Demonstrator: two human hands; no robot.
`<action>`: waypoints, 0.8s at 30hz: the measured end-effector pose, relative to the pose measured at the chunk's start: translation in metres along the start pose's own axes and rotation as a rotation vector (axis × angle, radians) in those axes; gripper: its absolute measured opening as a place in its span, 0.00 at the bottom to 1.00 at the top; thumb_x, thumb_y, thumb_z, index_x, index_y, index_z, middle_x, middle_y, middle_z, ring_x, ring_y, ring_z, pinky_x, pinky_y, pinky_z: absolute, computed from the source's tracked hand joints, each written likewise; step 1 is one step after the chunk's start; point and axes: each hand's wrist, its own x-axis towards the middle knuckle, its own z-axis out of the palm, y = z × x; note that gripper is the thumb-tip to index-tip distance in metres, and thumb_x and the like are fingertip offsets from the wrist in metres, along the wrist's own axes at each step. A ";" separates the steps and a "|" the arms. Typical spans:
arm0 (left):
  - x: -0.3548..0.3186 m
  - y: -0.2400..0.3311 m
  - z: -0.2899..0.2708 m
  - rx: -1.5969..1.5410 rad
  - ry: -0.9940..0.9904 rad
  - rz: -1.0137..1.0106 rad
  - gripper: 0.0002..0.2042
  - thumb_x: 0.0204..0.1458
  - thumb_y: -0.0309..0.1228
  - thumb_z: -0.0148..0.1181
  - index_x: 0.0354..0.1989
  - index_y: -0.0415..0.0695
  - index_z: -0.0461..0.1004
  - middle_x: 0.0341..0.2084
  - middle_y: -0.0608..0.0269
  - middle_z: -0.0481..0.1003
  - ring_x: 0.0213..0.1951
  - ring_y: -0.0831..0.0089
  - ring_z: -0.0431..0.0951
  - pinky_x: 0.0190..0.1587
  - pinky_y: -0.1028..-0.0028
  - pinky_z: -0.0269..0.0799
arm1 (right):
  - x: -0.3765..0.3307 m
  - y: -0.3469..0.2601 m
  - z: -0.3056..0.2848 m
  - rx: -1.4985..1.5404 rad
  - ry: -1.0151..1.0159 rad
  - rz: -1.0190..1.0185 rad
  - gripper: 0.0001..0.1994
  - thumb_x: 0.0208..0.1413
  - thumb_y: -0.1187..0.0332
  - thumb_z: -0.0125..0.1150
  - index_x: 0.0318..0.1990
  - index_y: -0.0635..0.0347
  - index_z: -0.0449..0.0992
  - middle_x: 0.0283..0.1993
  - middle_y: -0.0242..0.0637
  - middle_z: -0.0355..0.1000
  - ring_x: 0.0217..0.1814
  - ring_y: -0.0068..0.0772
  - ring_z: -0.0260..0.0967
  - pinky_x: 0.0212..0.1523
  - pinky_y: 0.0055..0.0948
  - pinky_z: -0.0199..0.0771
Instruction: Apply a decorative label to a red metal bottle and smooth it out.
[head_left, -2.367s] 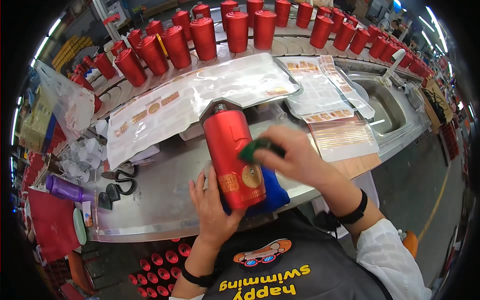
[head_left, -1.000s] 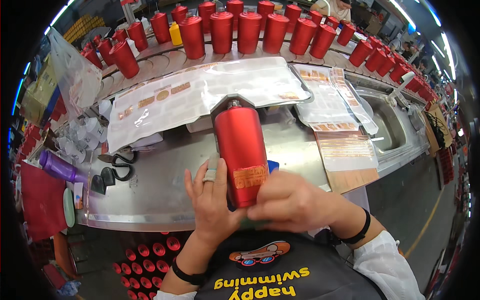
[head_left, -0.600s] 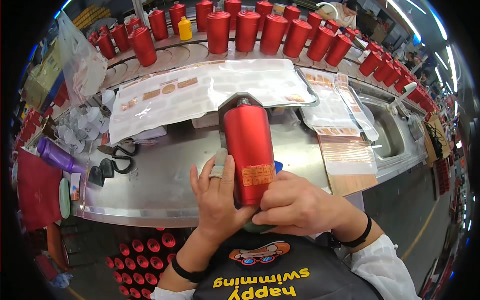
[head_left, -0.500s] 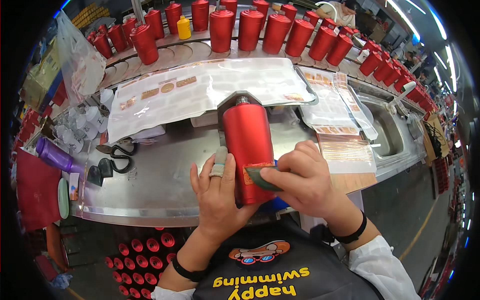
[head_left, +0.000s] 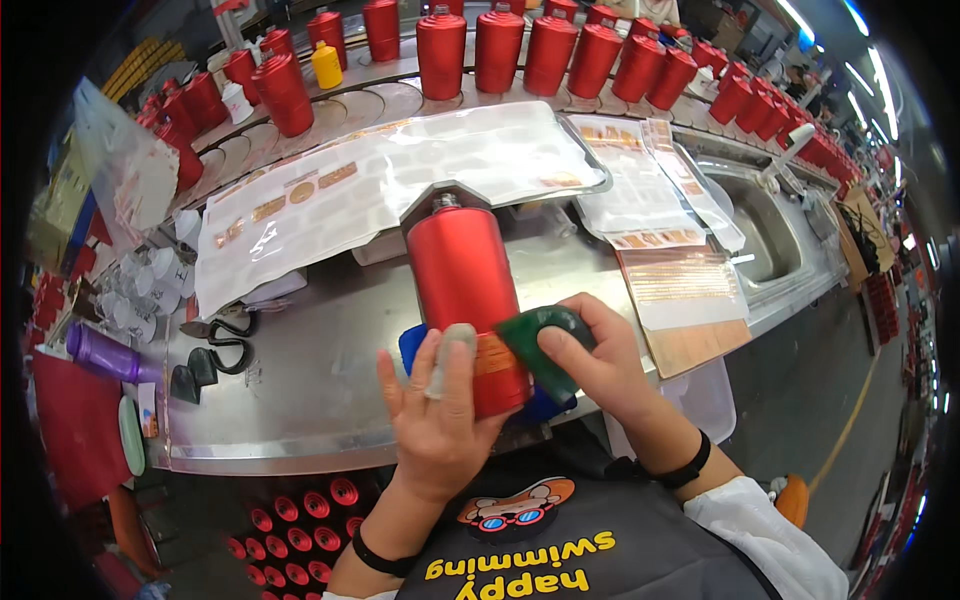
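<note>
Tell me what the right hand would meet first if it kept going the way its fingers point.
The right hand points leftward, pressing a green pad against the red bottle. Going on, it meets that bottle at once; beyond it lies the left hand.

A long shiny metal bench (head_left: 330, 390) carries the things. A big clear plastic sheet (head_left: 390, 185) with small gold stickers lies flat across its middle. To the right lie more clear sheets (head_left: 640, 190) and a brown board (head_left: 690, 310) that hangs a little over the front edge. Black scissors (head_left: 225, 335) lie near the left end, just beside two small dark clips (head_left: 192, 375). A purple bottle (head_left: 100, 355) lies on its side at the far left. Many red bottles (head_left: 500, 45) and one yellow bottle (head_left: 327, 65) stand in a row along the back.
</note>
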 end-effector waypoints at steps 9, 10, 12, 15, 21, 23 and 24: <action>-0.023 -0.012 0.002 -0.111 -0.010 -0.096 0.36 0.54 0.47 0.58 0.62 0.30 0.58 0.56 0.43 0.67 0.62 0.43 0.61 0.64 0.44 0.47 | -0.007 -0.016 -0.012 -0.410 -0.382 -0.760 0.15 0.39 0.74 0.69 0.39 0.59 0.76 0.35 0.36 0.70 0.35 0.40 0.66 0.37 0.35 0.66; -0.023 -0.010 0.002 -0.106 0.009 -0.103 0.35 0.55 0.46 0.57 0.62 0.30 0.58 0.57 0.44 0.67 0.63 0.43 0.59 0.65 0.44 0.46 | -0.009 -0.013 -0.013 -0.346 -0.279 -0.629 0.13 0.42 0.74 0.68 0.39 0.60 0.76 0.33 0.36 0.70 0.33 0.38 0.67 0.35 0.33 0.66; -0.016 -0.004 -0.003 -0.023 -0.011 -0.059 0.33 0.55 0.45 0.57 0.61 0.31 0.59 0.55 0.45 0.69 0.63 0.46 0.62 0.65 0.44 0.43 | -0.014 -0.006 -0.014 -0.175 -0.108 -0.286 0.09 0.53 0.71 0.64 0.40 0.63 0.74 0.30 0.34 0.72 0.29 0.25 0.69 0.30 0.25 0.68; -0.009 0.005 -0.004 0.105 -0.050 0.029 0.31 0.54 0.43 0.58 0.60 0.33 0.62 0.54 0.50 0.71 0.63 0.50 0.62 0.67 0.46 0.39 | -0.019 0.002 -0.005 0.055 -0.033 0.013 0.09 0.56 0.72 0.61 0.42 0.64 0.71 0.36 0.31 0.72 0.35 0.15 0.66 0.35 0.18 0.67; -0.019 -0.004 0.003 0.018 -0.057 -0.113 0.35 0.58 0.48 0.52 0.61 0.27 0.57 0.55 0.41 0.67 0.60 0.46 0.65 0.66 0.46 0.42 | -0.013 0.012 0.001 -0.029 0.016 -0.009 0.12 0.56 0.68 0.63 0.42 0.65 0.72 0.31 0.33 0.74 0.31 0.16 0.68 0.32 0.20 0.69; -0.025 -0.009 0.004 -0.019 -0.086 -0.149 0.36 0.58 0.52 0.48 0.62 0.27 0.56 0.55 0.38 0.67 0.58 0.45 0.66 0.66 0.46 0.43 | -0.014 0.013 0.000 -0.018 0.031 0.005 0.11 0.56 0.67 0.62 0.42 0.65 0.72 0.31 0.33 0.74 0.31 0.16 0.68 0.31 0.20 0.69; -0.026 -0.011 0.004 -0.033 -0.099 -0.157 0.37 0.59 0.53 0.47 0.62 0.27 0.56 0.55 0.39 0.67 0.58 0.45 0.66 0.66 0.46 0.42 | -0.015 0.013 -0.001 -0.017 0.037 -0.035 0.11 0.56 0.67 0.63 0.42 0.65 0.72 0.30 0.33 0.74 0.30 0.16 0.68 0.31 0.20 0.69</action>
